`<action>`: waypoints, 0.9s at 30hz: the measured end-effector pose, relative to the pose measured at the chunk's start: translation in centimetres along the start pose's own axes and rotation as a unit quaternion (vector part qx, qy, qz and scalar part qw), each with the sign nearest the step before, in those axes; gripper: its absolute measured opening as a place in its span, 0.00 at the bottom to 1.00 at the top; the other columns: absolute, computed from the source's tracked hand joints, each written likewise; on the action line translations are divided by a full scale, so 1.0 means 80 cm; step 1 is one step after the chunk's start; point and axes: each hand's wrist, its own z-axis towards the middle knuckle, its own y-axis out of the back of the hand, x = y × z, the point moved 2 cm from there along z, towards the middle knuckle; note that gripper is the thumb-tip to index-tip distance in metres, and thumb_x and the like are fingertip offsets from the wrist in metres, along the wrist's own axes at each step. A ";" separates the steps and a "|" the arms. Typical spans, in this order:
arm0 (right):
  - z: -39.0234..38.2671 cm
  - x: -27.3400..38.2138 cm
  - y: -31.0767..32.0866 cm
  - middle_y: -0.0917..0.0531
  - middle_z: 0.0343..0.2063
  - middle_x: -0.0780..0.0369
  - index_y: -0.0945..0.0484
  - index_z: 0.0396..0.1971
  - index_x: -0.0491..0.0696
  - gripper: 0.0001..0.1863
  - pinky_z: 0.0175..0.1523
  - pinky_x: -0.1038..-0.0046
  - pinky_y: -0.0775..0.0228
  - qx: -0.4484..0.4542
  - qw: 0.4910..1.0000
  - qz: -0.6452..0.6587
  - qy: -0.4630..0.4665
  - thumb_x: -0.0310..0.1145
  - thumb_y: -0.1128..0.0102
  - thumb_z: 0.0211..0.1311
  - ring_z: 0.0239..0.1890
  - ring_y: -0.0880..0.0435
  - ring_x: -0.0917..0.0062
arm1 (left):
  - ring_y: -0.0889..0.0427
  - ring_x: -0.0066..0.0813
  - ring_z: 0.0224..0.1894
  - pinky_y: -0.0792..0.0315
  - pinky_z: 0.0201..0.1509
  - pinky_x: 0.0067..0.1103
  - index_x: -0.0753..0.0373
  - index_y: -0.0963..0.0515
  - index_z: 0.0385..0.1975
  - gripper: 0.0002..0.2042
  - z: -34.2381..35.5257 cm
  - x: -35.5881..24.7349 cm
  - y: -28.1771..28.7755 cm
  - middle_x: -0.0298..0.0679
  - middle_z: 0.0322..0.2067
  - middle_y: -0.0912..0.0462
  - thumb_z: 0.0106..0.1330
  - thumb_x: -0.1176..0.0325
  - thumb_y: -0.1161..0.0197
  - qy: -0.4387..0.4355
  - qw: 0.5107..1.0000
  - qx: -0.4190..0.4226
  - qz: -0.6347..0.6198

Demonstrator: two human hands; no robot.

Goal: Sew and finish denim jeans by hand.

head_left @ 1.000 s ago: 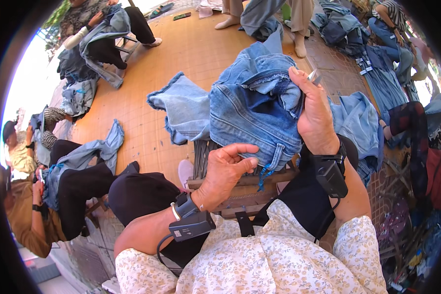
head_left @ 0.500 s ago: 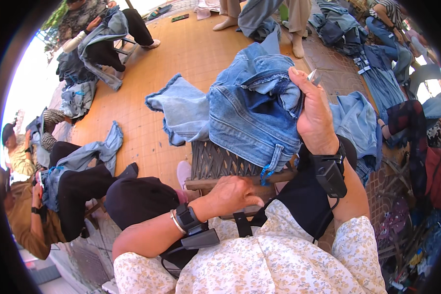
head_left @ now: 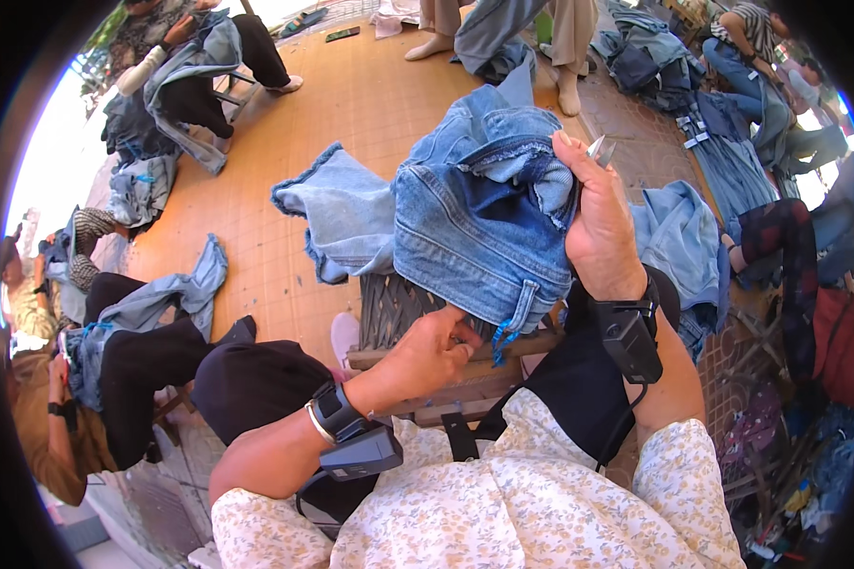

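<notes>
A blue denim garment (head_left: 474,223), apparently jeans with frayed edges, is bunched over a small woven stool (head_left: 403,308) in front of my knees. My right hand (head_left: 603,223) is closed on its gathered right side. The two pointed metal tips of snips (head_left: 601,150) stick out beyond that hand's thumb; their handles are hidden in the palm. My left hand (head_left: 427,353) is at the lower edge of the waistband with its fingers curled together; whatever they pinch is hidden. Beside it, a tuft of blue threads (head_left: 505,337) hangs from a belt loop.
More light denim (head_left: 678,228) lies just right of my right arm. A tan mat (head_left: 285,123) covers the ground ahead. Seated people with jeans (head_left: 152,313) are at the left, and a person stands at the far edge. Denim piles (head_left: 650,57) lie at the far right.
My left hand has risen from over my lap to the waistband's lower edge, its fingers curling in. My right hand keeps its hold on the denim and snips.
</notes>
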 end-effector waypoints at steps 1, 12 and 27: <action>0.001 -0.001 0.001 0.22 0.27 0.72 0.23 0.28 0.49 0.04 0.37 0.85 0.35 -0.001 1.000 -0.001 0.000 0.30 0.37 0.55 0.30 0.26 0.89 | 0.20 0.39 0.37 0.27 0.42 0.30 0.63 0.34 0.53 0.19 0.000 0.001 -0.003 0.44 0.44 0.22 0.62 0.67 0.44 -0.001 1.000 -0.001 -0.001; 0.005 0.001 0.007 0.20 0.28 0.67 0.23 0.28 0.47 0.02 0.41 0.82 0.31 0.009 0.999 0.044 -0.014 0.27 0.40 0.57 0.32 0.22 0.84 | 0.24 0.29 0.49 0.30 0.53 0.33 0.57 0.35 0.52 0.16 0.022 -0.003 0.039 0.36 0.50 0.26 0.70 0.58 0.53 -0.149 0.840 -0.074 -0.517; -0.032 0.040 0.029 0.24 0.20 0.71 0.21 0.28 0.46 0.05 0.31 0.88 0.37 -0.056 0.941 -0.330 0.046 0.31 0.37 0.55 0.24 0.28 0.91 | 0.23 0.30 0.47 0.31 0.53 0.30 0.63 0.27 0.47 0.14 0.008 -0.026 0.037 0.39 0.47 0.23 0.69 0.62 0.51 -0.221 0.910 -0.127 -0.326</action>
